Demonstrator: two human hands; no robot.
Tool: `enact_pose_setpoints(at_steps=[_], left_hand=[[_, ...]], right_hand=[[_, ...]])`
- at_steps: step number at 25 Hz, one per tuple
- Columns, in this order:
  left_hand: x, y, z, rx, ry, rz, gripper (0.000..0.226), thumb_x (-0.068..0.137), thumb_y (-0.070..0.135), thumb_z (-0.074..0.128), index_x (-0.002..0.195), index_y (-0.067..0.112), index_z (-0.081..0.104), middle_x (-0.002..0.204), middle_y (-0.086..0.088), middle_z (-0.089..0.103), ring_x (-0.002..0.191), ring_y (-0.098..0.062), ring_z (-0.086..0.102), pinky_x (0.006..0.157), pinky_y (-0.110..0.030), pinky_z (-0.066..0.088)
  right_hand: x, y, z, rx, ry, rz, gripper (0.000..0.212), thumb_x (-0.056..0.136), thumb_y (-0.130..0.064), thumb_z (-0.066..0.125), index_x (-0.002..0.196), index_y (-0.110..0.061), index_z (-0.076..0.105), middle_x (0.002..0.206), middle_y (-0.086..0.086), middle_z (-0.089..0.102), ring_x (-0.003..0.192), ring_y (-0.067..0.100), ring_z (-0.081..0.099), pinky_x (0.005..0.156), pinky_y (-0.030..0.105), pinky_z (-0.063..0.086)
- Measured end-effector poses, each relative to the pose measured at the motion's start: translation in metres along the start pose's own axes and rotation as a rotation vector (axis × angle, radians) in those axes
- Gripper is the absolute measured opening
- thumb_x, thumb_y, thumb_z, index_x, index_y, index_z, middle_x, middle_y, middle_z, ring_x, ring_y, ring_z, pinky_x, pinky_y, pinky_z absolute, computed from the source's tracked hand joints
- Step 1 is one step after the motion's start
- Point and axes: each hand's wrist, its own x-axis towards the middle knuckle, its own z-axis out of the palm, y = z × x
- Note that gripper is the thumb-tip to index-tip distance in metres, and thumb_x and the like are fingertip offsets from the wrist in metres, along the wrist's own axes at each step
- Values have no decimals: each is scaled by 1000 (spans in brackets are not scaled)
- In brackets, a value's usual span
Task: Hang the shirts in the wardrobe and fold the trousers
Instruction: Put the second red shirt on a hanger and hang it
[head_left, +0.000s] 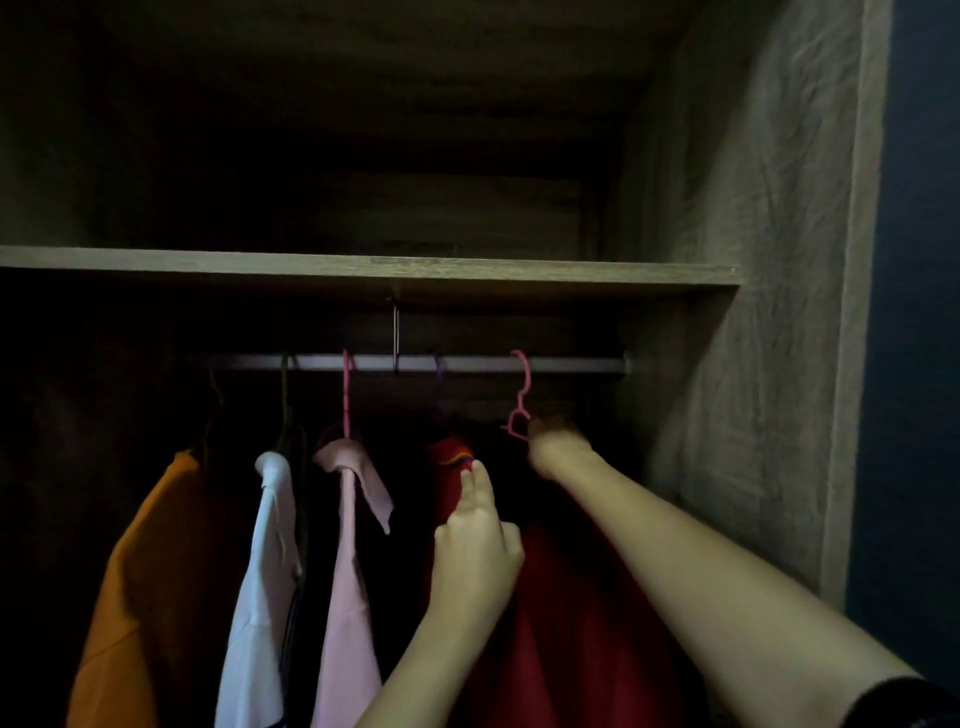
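Note:
A metal rail runs across the dark wardrobe under a wooden shelf. On it hang an orange shirt, a white shirt, a pink shirt and a red shirt. A pink hanger has its hook at the rail on the right. My right hand grips the base of this hanger, which carries a dark garment that I can barely make out. My left hand touches the red shirt's collar with its fingers stretched upward.
The wardrobe's right side wall stands close to the hanger. A metal bracket holds the rail from the shelf. The compartment above the shelf is dark. Other hanger hooks sit along the rail's left half.

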Motion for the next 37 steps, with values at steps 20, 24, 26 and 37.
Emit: enact_pose_setpoints(at_steps=[20, 24, 26, 37], left_hand=[[-45, -12, -31, -306, 399, -61, 54, 89, 13, 47, 142, 11, 39, 139, -4, 49, 113, -7, 54, 89, -10, 35], [-100, -61, -56, -246, 424, -191, 57, 82, 23, 44, 139, 15, 44, 118, -13, 66, 92, -19, 64, 77, -25, 44], [-139, -94, -71, -183, 437, -279, 55, 83, 21, 46, 137, 12, 47, 118, -20, 64, 91, -25, 65, 81, -28, 45], [-475, -261, -205, 146, 379, -1036, 54, 90, 10, 54, 141, 5, 39, 142, -15, 46, 127, -30, 48, 102, -27, 33]], right_hand=[[-104, -5, 18, 742, 662, -179, 43, 93, -15, 46, 135, -5, 46, 139, 10, 49, 130, 22, 44, 109, 29, 28], [-143, -69, 59, 866, 742, -307, 42, 86, -12, 47, 127, -4, 54, 131, 9, 58, 125, 20, 49, 110, 35, 32], [-173, -111, 85, 933, 684, -407, 45, 85, -12, 43, 127, -3, 54, 132, 9, 57, 125, 17, 47, 111, 25, 24], [-460, -337, 218, 866, -179, -809, 56, 88, -37, 41, 135, -6, 46, 138, 14, 49, 125, 29, 48, 105, 29, 30]])
